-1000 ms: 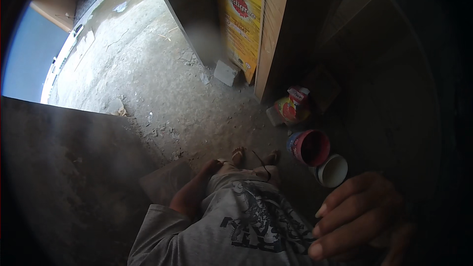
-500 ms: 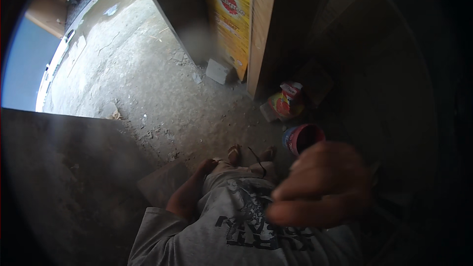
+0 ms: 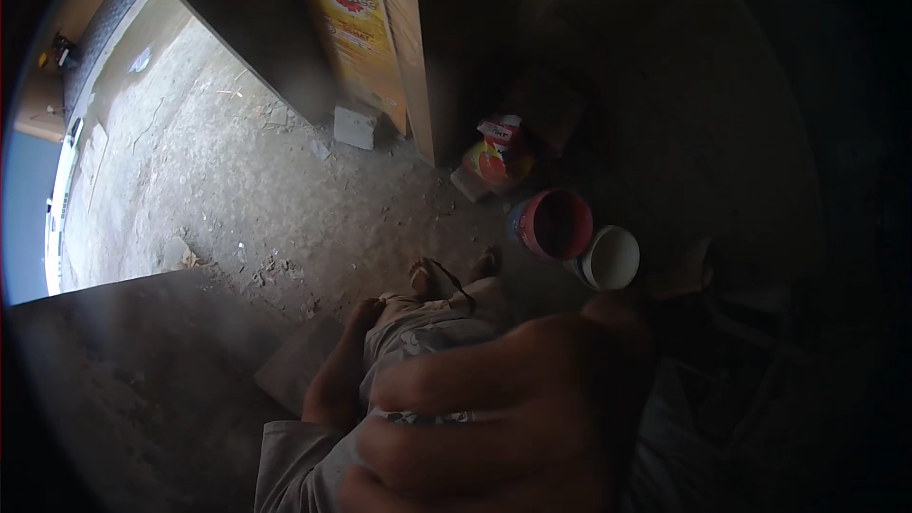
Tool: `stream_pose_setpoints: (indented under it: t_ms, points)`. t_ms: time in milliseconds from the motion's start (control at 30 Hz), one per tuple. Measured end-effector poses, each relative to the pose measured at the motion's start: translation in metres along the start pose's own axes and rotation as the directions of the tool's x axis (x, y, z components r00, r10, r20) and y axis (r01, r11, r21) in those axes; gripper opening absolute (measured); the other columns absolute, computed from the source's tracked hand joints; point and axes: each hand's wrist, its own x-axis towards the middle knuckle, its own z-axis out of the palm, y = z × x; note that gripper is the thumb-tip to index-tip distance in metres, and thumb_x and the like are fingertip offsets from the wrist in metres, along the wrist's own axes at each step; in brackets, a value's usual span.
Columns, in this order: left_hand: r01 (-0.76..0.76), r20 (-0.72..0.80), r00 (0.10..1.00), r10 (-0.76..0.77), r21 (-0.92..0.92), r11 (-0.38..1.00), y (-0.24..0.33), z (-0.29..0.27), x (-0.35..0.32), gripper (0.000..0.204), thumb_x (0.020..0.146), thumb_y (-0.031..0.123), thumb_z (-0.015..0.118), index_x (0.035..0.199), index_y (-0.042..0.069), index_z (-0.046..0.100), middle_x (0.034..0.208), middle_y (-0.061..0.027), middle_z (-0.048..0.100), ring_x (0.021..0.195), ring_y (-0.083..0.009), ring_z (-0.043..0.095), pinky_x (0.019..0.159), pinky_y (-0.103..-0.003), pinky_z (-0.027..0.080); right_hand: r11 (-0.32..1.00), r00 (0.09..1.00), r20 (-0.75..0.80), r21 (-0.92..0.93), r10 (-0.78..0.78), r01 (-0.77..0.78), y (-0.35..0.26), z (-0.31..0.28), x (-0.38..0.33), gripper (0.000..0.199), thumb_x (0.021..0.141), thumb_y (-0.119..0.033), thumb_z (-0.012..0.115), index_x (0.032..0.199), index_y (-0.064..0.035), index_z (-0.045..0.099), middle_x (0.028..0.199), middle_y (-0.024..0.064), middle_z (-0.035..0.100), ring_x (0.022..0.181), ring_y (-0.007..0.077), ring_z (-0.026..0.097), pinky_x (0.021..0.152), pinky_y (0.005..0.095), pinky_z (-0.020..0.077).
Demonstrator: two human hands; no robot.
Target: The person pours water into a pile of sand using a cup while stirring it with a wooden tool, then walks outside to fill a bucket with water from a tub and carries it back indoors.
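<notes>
My right hand (image 3: 494, 408) is raised close in front of my chest, large and dark in the picture. Its fingers point left with a gap between them, and nothing shows in them. Behind it is my grey T-shirt (image 3: 304, 456) with a dark print. My left hand (image 3: 366, 312) hangs low beside my light shorts (image 3: 404, 315), near the thigh. It is small and shaded, so its fingers cannot be made out. A dark cord (image 3: 451, 280) dangles at the front of the shorts.
Ahead right stand a red-and-blue bucket (image 3: 559, 225), a white bucket (image 3: 611, 258) and a red-and-yellow bag (image 3: 501, 157). A pale block (image 3: 355, 126) sits by a yellow printed panel (image 3: 353, 24). A dark slab-like surface (image 3: 123, 361) lies left, with rough concrete floor (image 3: 228, 171) beyond.
My right hand has moved left and down, closer in view, with its fingers now spread apart. The view has shifted right, bringing the white bucket into sight. My left hand stays low.
</notes>
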Motion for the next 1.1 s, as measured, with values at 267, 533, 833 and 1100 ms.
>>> stream_pose_setpoints:
  t_ms: [267, 533, 833, 1100]
  points:
    - [0.011, -0.039, 0.999, -0.013, -0.051, 0.999, 0.007, 0.003, -0.016, 0.044, 0.084, 0.041, 0.044, 0.107, 0.006, 0.058, 0.107, -0.017, 0.057, 0.101, -0.0307, 0.054, 0.086, -0.038, 0.04, 0.892, 0.911, -0.137, -0.188, 0.39, -0.41, 0.035, 0.012, -0.087, 0.031, 0.068, -0.009, 0.061, 0.099, -0.0075, 0.062, 0.079, 0.0035, 0.061, 0.064, 0.0137, 0.056, 0.057, 0.0259, 0.0461]
    - [0.051, -0.031, 0.998, -0.051, -0.001, 0.999, 0.001, 0.001, -0.02, 0.045, 0.086, 0.043, 0.04, 0.108, 0.008, 0.058, 0.109, -0.0157, 0.057, 0.102, -0.031, 0.053, 0.086, -0.038, 0.04, -0.034, -0.036, 0.067, -0.032, 0.997, -0.999, 0.082, 0.163, -0.333, 0.048, 0.074, -0.02, 0.058, 0.118, -0.0021, 0.048, 0.096, 0.0166, 0.058, 0.088, 0.0269, 0.057, 0.077, 0.0361, 0.0442]
    - [0.165, 0.122, 0.979, -0.165, 0.011, 0.986, 0.004, -0.002, -0.018, 0.052, 0.087, 0.05, 0.034, 0.111, 0.009, 0.056, 0.111, -0.0157, 0.056, 0.105, -0.0311, 0.052, 0.088, -0.038, 0.038, -0.255, -0.24, 0.414, -0.017, 0.878, -0.967, -0.024, 0.328, -0.563, 0.069, 0.081, -0.051, 0.049, 0.126, 0.0009, 0.038, 0.131, 0.0271, 0.032, 0.126, 0.0352, 0.027, 0.103, 0.0384, 0.0221]
    - [0.058, 0.074, 0.995, -0.06, 0.036, 0.998, 0.024, -0.009, -0.038, 0.051, 0.088, 0.049, 0.034, 0.112, 0.009, 0.055, 0.111, -0.017, 0.056, 0.105, -0.0316, 0.052, 0.087, -0.037, 0.039, -0.229, -0.173, 0.397, 0.098, 0.901, -0.968, -0.05, 0.303, -0.554, 0.056, 0.087, -0.042, 0.045, 0.125, -0.0014, 0.041, 0.127, 0.0218, 0.04, 0.121, 0.0297, 0.037, 0.101, 0.0341, 0.0275]
